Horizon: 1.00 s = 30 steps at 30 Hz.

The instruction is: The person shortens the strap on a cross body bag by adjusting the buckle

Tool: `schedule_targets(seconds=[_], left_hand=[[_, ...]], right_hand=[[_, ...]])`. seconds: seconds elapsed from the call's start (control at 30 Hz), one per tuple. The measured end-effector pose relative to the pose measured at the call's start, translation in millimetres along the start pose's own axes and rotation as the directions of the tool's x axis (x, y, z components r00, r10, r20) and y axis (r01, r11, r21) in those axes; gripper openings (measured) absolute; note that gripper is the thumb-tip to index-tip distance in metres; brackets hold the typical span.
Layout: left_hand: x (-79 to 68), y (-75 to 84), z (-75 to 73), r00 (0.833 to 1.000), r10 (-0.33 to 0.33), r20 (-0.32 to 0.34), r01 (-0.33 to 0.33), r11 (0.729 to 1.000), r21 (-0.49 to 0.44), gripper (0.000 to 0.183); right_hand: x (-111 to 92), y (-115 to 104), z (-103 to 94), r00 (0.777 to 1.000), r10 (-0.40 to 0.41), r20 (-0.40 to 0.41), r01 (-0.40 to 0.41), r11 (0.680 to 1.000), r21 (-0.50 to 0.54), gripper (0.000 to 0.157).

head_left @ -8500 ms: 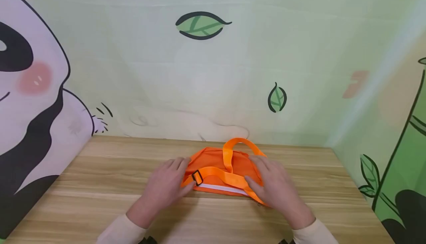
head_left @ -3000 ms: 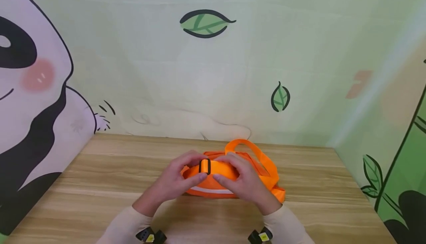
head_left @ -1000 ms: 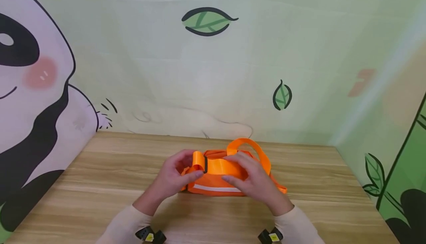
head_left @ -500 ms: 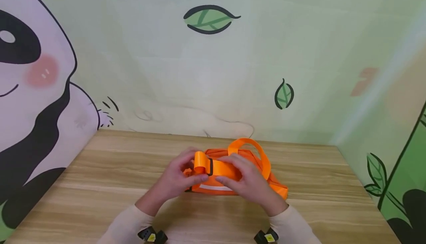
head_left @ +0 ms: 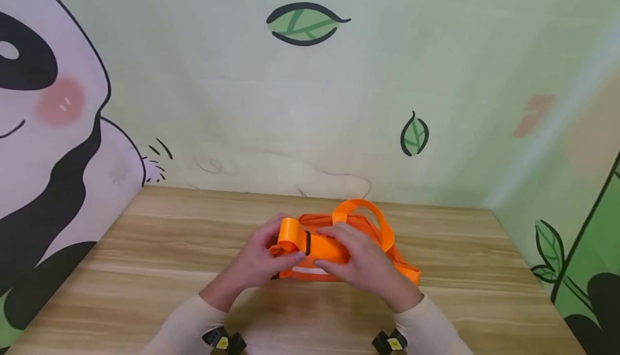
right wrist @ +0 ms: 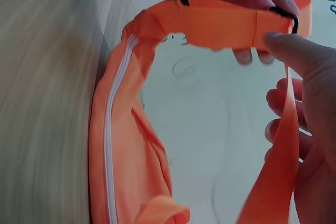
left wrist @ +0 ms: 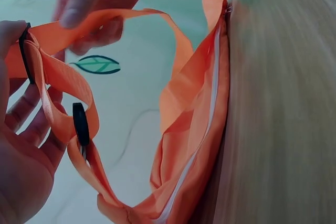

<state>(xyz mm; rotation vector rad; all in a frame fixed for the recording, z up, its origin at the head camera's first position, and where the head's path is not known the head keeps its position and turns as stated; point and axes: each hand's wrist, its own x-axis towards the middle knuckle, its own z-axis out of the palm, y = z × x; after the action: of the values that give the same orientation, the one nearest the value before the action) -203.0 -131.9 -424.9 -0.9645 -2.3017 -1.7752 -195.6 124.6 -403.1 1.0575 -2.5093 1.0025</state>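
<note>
An orange fabric bag [head_left: 370, 228] with a white zipper [right wrist: 110, 129] lies on the wooden table. Its orange strap [head_left: 328, 248] is lifted off the bag's front. My left hand [head_left: 256, 255] pinches the strap at a black slider buckle [head_left: 308, 243], thumb in front and fingers behind. A loop of webbing [head_left: 290, 232] bulges up beside that buckle. Just right of it, my right hand [head_left: 363, 258] holds the strap between thumb and fingers. In the left wrist view, a second black strap fitting [left wrist: 80, 123] hangs lower down, where the strap runs to the bag's end.
The wooden table [head_left: 184, 247] extends on both sides of the bag and meets a printed backdrop [head_left: 218, 75] with a panda and leaves. A loop handle [head_left: 360, 204] stands up at the bag's back. Black wrist cameras [head_left: 225, 340] sit on both sleeves.
Earlier both hands rested at the bag's ends; they then took up the strap near the buckle. The webbing loop left of the buckle has grown. In the last half second the hands barely move.
</note>
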Motion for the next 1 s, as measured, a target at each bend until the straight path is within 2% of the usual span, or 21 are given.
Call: schedule_targets(seconds=[0.07, 0.2, 0.4, 0.5, 0.8, 1.0], left_hand=[[-0.6, 0.2, -1.9, 1.0, -0.005, -0.011, 0.005, 1.0, -0.003, 0.038], [-1.0, -0.5, -2.9, 1.0, -0.015, -0.008, 0.016, 1.0, 0.01, 0.041], [-0.1, -2.6, 0.9, 0.999, -0.046, 0.029, 0.046, 0.999, 0.001, 0.047], [0.9, -1.6, 1.9, 0.998, -0.037, 0.047, 0.037, 0.999, 0.001, 0.049], [3.5, 4.1, -2.2, 0.995, -0.014, 0.103, -0.002, 0.987, 0.161, 0.058], [2.8, 5.1, -8.3, 0.987, -0.009, 0.161, -0.025, 0.978, 0.209, 0.066]], right_hand=[[-2.2, 2.3, -2.0, 1.0, 0.013, -0.008, -0.013, 1.0, -0.005, 0.048], [-3.7, 7.0, -3.1, 1.0, -0.011, -0.023, 0.011, 1.0, 0.027, 0.043], [-2.3, 5.8, -0.1, 1.0, -0.02, -0.011, 0.021, 0.998, 0.051, 0.044], [-1.3, 5.2, 1.8, 1.0, -0.026, -0.012, 0.027, 0.996, 0.079, 0.047], [-0.7, 7.0, 6.6, 0.996, -0.074, -0.046, 0.079, 0.992, 0.098, 0.048], [-2.1, 7.9, 8.4, 0.998, -0.037, -0.043, 0.042, 0.992, 0.122, 0.045]])
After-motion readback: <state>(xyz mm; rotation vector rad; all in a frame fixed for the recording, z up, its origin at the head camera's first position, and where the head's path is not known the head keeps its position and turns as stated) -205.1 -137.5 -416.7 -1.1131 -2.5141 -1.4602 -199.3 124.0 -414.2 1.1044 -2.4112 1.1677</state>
